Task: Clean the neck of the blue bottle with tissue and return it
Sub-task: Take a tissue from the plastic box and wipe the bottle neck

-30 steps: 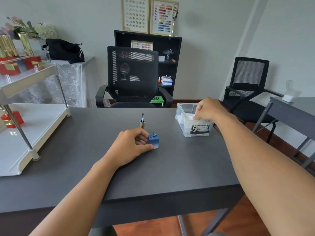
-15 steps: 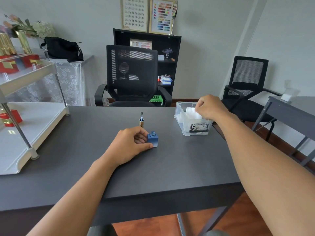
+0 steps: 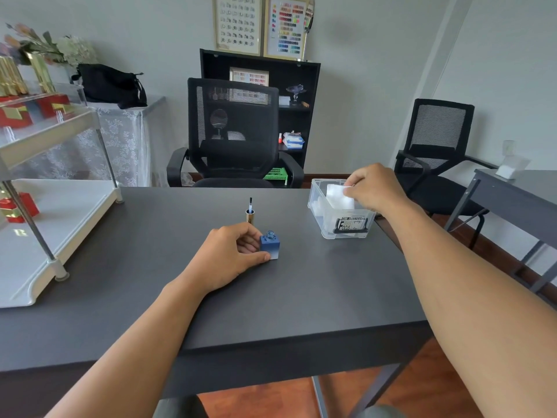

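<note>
A small square blue bottle with an open threaded neck stands upright on the dark table. My left hand grips it from the left, thumb at its base. Just behind it the bottle's gold cap stands upside down with its brush pointing up. At the table's right, my right hand pinches a white tissue and holds it above a clear plastic box that contains more tissues.
A white two-tier rack with red and gold boxes occupies the table's left side. A black mesh chair faces me across the table. A second chair and a grey desk stand to the right.
My right hand has risen out of the clear box, drawing a white tissue up with it. My left hand has stayed on the blue bottle.
</note>
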